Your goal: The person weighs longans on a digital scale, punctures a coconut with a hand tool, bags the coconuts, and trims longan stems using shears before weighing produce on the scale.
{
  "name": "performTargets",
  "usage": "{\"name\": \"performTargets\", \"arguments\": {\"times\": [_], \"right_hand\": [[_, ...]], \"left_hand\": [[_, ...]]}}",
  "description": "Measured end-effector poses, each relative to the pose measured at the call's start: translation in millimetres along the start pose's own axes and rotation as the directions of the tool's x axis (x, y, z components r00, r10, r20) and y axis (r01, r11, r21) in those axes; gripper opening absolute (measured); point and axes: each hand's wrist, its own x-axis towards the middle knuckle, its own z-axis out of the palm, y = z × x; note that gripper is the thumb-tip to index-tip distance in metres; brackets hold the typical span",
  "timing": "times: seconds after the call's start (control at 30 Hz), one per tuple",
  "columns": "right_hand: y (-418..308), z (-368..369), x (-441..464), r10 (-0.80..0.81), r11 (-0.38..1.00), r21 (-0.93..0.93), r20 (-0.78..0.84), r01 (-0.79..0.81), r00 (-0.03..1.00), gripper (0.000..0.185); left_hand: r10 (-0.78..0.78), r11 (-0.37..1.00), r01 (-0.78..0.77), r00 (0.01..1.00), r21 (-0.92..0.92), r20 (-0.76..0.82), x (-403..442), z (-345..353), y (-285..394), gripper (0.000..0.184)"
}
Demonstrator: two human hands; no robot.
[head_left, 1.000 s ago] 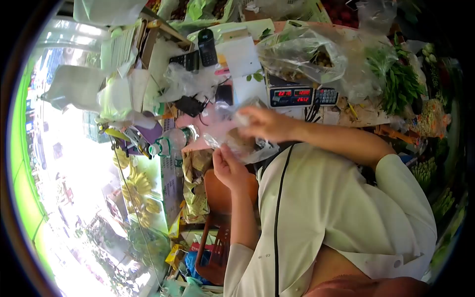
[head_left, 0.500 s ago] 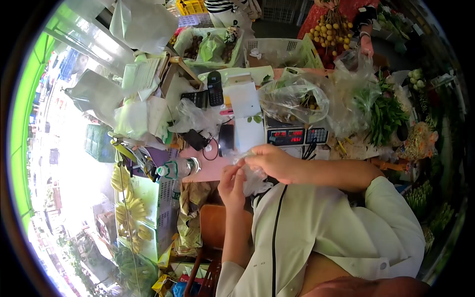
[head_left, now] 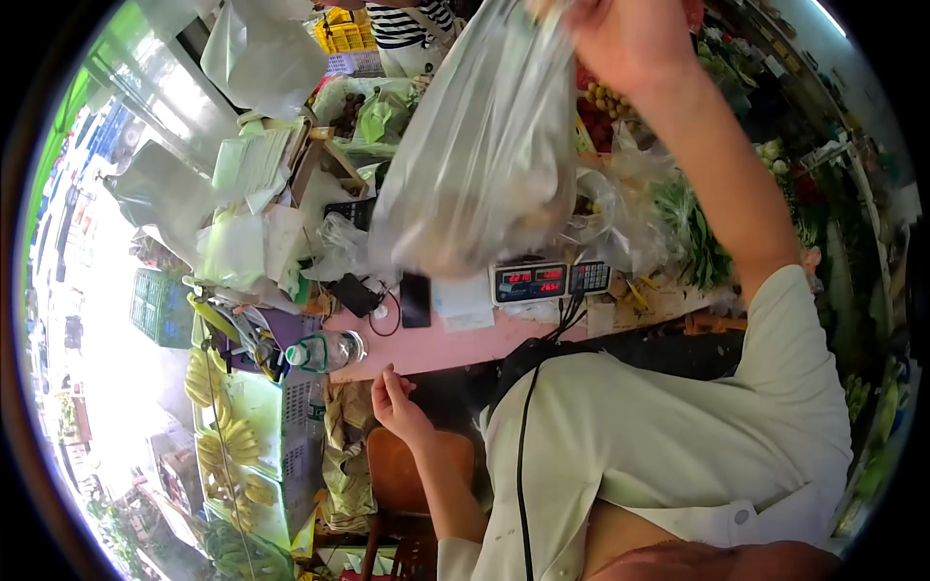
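High at the top of the head view, my right hand (head_left: 630,39) grips the gathered neck of a clear plastic bag (head_left: 484,145). The bag hangs full length over the table, blurred by motion. Something brownish sits in its bottom, too smeared to name. Low in front of me, by the pink table edge, is my left hand (head_left: 399,407), its fingers curled in and nothing visible in them. Behind the bag's lower right side stands a digital scale (head_left: 531,283) with lit red digits. Another clear bag (head_left: 601,218) rests on the scale.
A water bottle (head_left: 329,351) lies on the pink table (head_left: 426,358), near a phone (head_left: 416,300) and a black charger (head_left: 356,294). A wooden chair (head_left: 397,474) stands below. Bananas (head_left: 228,441) are at left, leafy greens (head_left: 705,232) at right. A person in stripes (head_left: 397,24) stands beyond.
My hands were together over the table edge at a small plastic bag. Now they are apart: my right hand has risen forward with a filled bag, and my left has dropped back.
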Motion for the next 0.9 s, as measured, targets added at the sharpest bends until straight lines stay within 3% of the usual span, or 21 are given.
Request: {"name": "performTargets", "arguments": {"times": [0.07,0.13,0.2,0.23,0.27,0.33,0.37,0.43,0.47,0.5,0.53,0.6,0.67,0.7,0.8,0.87,0.9], "right_hand": [[-5.5,-19.8,35.4,0.005,1.000,-0.001,0.083,-0.005,0.997,0.014],[4.6,-27.3,66.3,0.026,1.000,0.013,0.143,-0.028,0.989,0.018],[33.4,-36.1,89.6,0.061,0.995,-0.078,-0.081,-0.068,0.995,0.022],[45.8,-42.7,93.1,0.172,0.975,-0.135,-0.032,-0.175,0.985,0.023],[61.3,-58.7,106.9,0.181,0.974,-0.132,-0.027,-0.183,0.983,0.023],[104.8,-108.8,151.7,0.330,0.925,-0.124,-0.208,-0.359,0.921,0.021],[127.4,-129.3,166.7,0.338,0.923,-0.119,-0.196,-0.365,0.920,0.021],[180.0,-178.7,188.6,0.304,0.897,-0.204,-0.357,-0.391,0.883,0.019],[208.9,-205.5,195.8,0.219,0.947,-0.185,-0.233,-0.264,0.947,0.012],[224.3,-229.0,194.8,0.330,0.900,-0.197,-0.277,-0.389,0.903,0.015],[238.8,-248.7,196.8,0.433,0.838,-0.205,-0.315,-0.506,0.845,0.019],[286.0,-282.2,184.8,0.392,0.868,-0.177,-0.329,-0.464,0.859,0.022],[319.6,-314.9,174.0,0.449,0.813,-0.174,-0.421,-0.556,0.788,0.022],[339.3,-338.3,163.9,0.461,0.809,-0.161,-0.422,-0.565,0.781,0.022],[377.5,-377.7,146.1,0.499,0.788,-0.170,-0.386,-0.592,0.776,0.024],[387.5,-385.6,125.9,0.600,0.632,-0.264,-0.428,-0.728,0.676,0.029],[392.0,-379.1,116.7,0.567,0.669,-0.232,-0.455,-0.706,0.686,0.031]], "left_hand": [[0.001,1.000,-0.001,1.000,-0.029,0.001,-3.6,-13.6,-20.8,0.020],[-0.098,0.995,0.097,0.993,-0.018,-0.072,-11.9,-21.3,-34.6,0.018],[-0.157,0.987,0.159,0.976,0.007,-0.149,-28.1,-33.2,-53.6,0.018],[-0.205,0.976,0.216,0.957,0.033,-0.204,-35.2,-39.9,-62.5,0.018],[-0.207,0.975,0.219,0.954,0.032,-0.215,-42.6,-46.4,-71.2,0.018],[-0.330,0.942,0.335,0.910,-0.024,-0.252,-60.9,-67.2,-88.3,0.017],[-0.314,0.946,0.324,0.910,-0.008,-0.270,-71.0,-80.0,-104.2,0.020],[-0.286,0.910,0.374,0.879,0.177,-0.382,-96.7,-138.8,-181.5,0.021],[-0.321,0.883,0.430,0.847,0.190,-0.424,-114.8,-131.1,-166.5,0.024],[-0.352,0.850,0.486,0.811,0.203,-0.466,-137.8,-120.2,-151.3,0.026],[-0.374,0.840,0.486,0.840,0.240,-0.392,-159.8,-134.8,-169.0,0.026],[-0.261,0.740,0.346,0.938,0.576,-0.228,-219.7,-189.4,-221.4,0.023],[-0.317,0.657,0.555,0.818,0.510,-0.480,-262.9,-181.0,-215.7,0.024],[-0.379,0.634,0.625,0.764,0.455,-0.522,-279.5,-177.8,-208.9,0.023],[-0.466,0.562,0.727,0.672,0.394,-0.576,-314.4,-169.4,-193.2,0.023],[-0.495,0.528,0.748,0.656,0.403,-0.570,-315.5,-164.6,-187.8,0.023],[-0.505,0.518,0.746,0.662,0.419,-0.554,-312.6,-164.6,-185.4,0.023]]}}
